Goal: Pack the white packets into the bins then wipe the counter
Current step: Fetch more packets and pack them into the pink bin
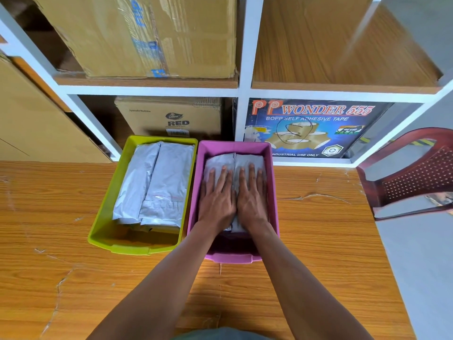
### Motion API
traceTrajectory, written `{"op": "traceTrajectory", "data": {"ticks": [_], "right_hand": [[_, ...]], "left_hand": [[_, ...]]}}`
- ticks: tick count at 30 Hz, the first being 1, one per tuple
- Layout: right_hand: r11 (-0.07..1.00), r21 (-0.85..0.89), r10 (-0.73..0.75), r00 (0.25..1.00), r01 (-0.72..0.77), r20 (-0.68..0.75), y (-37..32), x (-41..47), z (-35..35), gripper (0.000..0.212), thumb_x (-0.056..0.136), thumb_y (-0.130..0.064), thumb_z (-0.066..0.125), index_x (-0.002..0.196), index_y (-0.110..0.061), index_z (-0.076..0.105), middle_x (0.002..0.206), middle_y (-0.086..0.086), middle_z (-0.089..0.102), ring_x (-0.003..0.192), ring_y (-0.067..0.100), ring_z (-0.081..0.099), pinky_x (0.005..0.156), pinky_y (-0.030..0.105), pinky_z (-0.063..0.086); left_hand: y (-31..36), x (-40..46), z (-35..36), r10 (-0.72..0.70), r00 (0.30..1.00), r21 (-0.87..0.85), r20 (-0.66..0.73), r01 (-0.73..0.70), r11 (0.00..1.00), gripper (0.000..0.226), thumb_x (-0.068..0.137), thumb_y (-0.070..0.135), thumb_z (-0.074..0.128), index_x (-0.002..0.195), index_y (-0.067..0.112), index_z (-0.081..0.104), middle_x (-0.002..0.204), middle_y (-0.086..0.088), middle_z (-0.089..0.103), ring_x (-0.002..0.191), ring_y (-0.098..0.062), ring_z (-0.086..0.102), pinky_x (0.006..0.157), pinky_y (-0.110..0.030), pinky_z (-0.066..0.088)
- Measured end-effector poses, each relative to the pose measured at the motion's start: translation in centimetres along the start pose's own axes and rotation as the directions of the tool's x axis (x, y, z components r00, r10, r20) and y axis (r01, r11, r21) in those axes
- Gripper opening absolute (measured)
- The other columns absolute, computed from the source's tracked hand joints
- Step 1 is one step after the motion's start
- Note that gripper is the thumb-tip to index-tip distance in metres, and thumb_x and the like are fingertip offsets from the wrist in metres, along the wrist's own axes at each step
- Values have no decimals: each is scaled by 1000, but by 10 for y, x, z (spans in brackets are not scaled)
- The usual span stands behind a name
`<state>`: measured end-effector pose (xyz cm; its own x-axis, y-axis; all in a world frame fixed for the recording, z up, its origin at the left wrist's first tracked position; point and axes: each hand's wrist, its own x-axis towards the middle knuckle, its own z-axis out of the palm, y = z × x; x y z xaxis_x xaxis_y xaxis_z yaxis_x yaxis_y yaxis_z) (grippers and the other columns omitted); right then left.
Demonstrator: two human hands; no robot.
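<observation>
Lay flat side by side, left hand [215, 200] and right hand [252, 197], fingers straight, pressing down on white packets [235, 160] directly beneath, inside pink bin [273, 192] on counter [318, 241]. Beside it, more packets [157, 182] filled green bin [103, 212].

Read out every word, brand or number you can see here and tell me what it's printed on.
"WONDER 555", on the blue tape carton in the lower right shelf bay.
"BOPP SELF ADHESIVE TAPE", same carton.
"INDUSTRIAL USE ONLY", same carton, along the bottom edge.
"Dabur" and "RED", on the brown cardboard box behind the green bin.
Small print on both boxes and the blue lettering on the tape of the upper cardboard box: too blurred to read.
</observation>
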<state>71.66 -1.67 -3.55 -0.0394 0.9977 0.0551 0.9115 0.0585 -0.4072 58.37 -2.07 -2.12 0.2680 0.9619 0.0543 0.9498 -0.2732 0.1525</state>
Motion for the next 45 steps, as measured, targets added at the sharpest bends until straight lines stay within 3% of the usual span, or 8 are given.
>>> {"op": "traceTrajectory", "data": {"ticks": [6, 11, 17, 21, 27, 33, 38, 45], "right_hand": [[999, -31, -9, 999, 11, 45, 1, -1, -2, 82, 109, -29, 44, 166, -20, -13, 172, 8, -27, 157, 32, -29, 130, 53, -10], [999, -30, -19, 1000, 18, -17, 1, 1, 3, 75, 107, -19, 47, 169, -15, 6, 176, 12, -7, 161, 38, -12, 130, 59, 6], [997, -76, 16, 998, -12, 62, -7, 0, -9, 78, 108, -23, 43, 167, -16, -8, 173, 12, -23, 158, 38, -24, 130, 57, -5], [999, -34, 12, 999, -10, 42, -9, -2, -16, 79, 109, -19, 48, 168, -14, -5, 170, 16, -24, 154, 36, -28, 130, 56, -6], [994, -108, -27, 1000, 29, 13, -26, -32, -33, 83, 110, -28, 45, 166, -15, -15, 171, 20, -24, 159, 36, -22, 130, 46, -10], [984, -83, -163, 983, 157, -80, -58, -61, -41, 68, 108, -15, 47, 168, -12, 16, 175, 19, -2, 162, 34, -7, 132, 50, 11], [977, -91, -197, 978, 191, -71, -88, -92, -45, 62, 109, -38, 18, 165, -15, 30, 175, 16, 13, 163, 32, 6, 131, 53, 15], [961, -144, -250, 964, 235, -93, -121, -134, -28, 61, 109, -53, 31, 158, -17, 43, 169, 13, 33, 159, 32, 25, 127, 56, 26]], "left_hand": [[-2, 2, 11, 17, 999, 17, 28, -17, 1000, 67, 108, 34, 17, 169, 9, 3, 176, -15, -7, 161, -41, -16, 129, -60, 6], [-1, 4, 7, 5, 1000, 2, 9, -5, 1000, 64, 108, 30, 32, 168, 8, 21, 176, -15, 12, 161, -45, -2, 129, -59, 5], [-8, 8, 13, 16, 989, 81, 144, -28, 996, 68, 107, 37, 10, 169, 10, -2, 177, -16, -6, 160, -43, -18, 129, -62, 4], [2, 3, -16, -35, 990, -19, 135, 38, 999, 73, 100, 42, 3, 168, 17, -7, 176, -5, -15, 160, -30, -22, 132, -53, -1], [4, -28, -52, 15, 1000, -96, -25, -17, 995, 72, 105, 44, 8, 168, 11, 24, 175, -10, 23, 164, -25, 9, 131, -46, 21], [-25, -69, -75, -10, 986, -54, -169, 1, 999, 59, 111, 38, 27, 161, 11, 42, 167, -8, 41, 158, -26, 29, 125, -50, 33], [-59, -109, -76, 30, 984, 5, -175, -29, 1000, 60, 112, 43, 28, 162, 14, 41, 167, -7, 42, 157, -27, 32, 123, -55, 35], [-106, -166, -70, 90, 987, 54, -136, -83, 995, 63, 113, 53, 26, 164, 17, 36, 168, -4, 39, 158, -26, 31, 128, -52, 27]]}}
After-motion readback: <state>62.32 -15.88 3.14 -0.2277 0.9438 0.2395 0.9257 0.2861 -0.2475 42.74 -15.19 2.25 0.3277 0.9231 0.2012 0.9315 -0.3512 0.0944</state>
